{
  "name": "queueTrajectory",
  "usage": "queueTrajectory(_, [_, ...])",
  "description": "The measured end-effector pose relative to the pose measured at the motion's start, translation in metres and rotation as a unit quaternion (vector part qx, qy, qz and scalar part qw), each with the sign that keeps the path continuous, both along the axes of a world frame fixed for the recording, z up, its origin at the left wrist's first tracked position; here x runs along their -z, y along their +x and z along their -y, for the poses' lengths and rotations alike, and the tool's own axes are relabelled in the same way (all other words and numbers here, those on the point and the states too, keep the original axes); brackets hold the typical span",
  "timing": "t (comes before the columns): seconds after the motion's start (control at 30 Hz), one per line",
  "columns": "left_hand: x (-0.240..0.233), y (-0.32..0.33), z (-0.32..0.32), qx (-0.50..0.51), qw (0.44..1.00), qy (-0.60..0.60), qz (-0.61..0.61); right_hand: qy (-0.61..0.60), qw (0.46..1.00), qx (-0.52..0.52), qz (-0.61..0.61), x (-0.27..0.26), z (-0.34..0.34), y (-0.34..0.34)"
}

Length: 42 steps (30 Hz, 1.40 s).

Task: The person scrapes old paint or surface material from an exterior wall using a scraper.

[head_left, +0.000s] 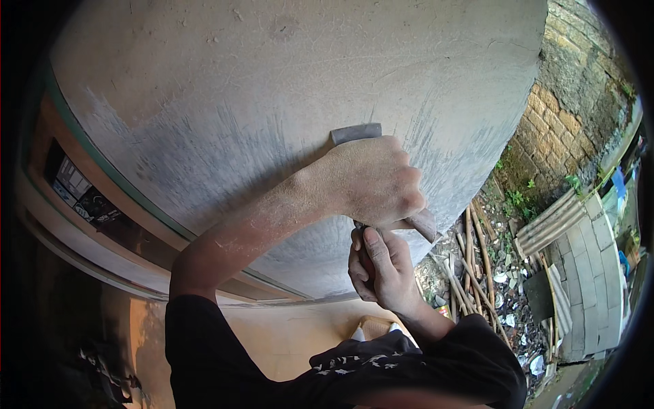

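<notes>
My left hand [375, 179], back up and coated in pale dust, is closed over a flat tool held against a plastered wall [317, 76]. The tool's dark grey, blade-like end [356, 134] shows above the hand. A brownish, rounded piece [424, 225] sticks out past the knuckles; whether both belong to one tool is hidden. Just below, my right hand [383, 268] curls around a dark handle-like part [366, 262], thumb on its upper end. Grey streaks cover the wall around both hands, with duller beige plaster above.
A green-edged window frame [122, 168] borders the wall at left. Beyond its right edge lie bamboo poles [472, 266] and rubble, near a block wall [590, 271] and corrugated sheets [552, 220]. Below is a pale floor [286, 332] with a tan plastic object [375, 327].
</notes>
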<state>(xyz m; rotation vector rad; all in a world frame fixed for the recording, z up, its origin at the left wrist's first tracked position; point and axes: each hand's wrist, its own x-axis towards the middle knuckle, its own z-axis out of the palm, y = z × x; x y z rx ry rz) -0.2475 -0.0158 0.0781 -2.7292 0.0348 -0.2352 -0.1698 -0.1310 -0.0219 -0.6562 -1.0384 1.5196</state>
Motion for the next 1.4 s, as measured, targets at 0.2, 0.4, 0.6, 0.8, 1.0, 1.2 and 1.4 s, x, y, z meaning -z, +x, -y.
queueTrajectory(0.2, [0.008, 0.001, 0.002, 0.008, 1.0, 0.015, 0.012, -0.028, 0.999, -0.032, 0.007, 0.001, 0.004, 0.004])
queueTrajectory(0.4, [0.018, 0.0, 0.0, -0.02, 0.999, 0.021, 0.031, -0.035, 0.999, -0.011, 0.015, 0.008, 0.007, -0.001])
queueTrajectory(0.6, [-0.014, 0.003, -0.008, 0.04, 0.996, 0.071, 0.043, 0.032, 0.999, 0.04, 0.016, -0.013, -0.009, -0.008])
queueTrajectory(0.8, [-0.003, -0.001, -0.01, 0.074, 0.993, 0.049, 0.075, -0.001, 1.0, 0.013, 0.02, -0.007, -0.003, -0.002])
queueTrajectory(1.0, [0.007, 0.0, 0.002, 0.087, 0.991, -0.003, 0.098, -0.031, 0.999, 0.005, -0.016, -0.005, 0.017, -0.007])
queueTrajectory(1.2, [-0.001, 0.006, -0.007, 0.128, 0.982, -0.062, 0.122, -0.039, 0.999, -0.021, -0.002, -0.018, 0.014, 0.006])
queueTrajectory(1.4, [0.013, 0.004, -0.005, 0.078, 0.993, 0.022, 0.09, -0.006, 0.999, 0.029, 0.034, 0.009, 0.005, -0.002])
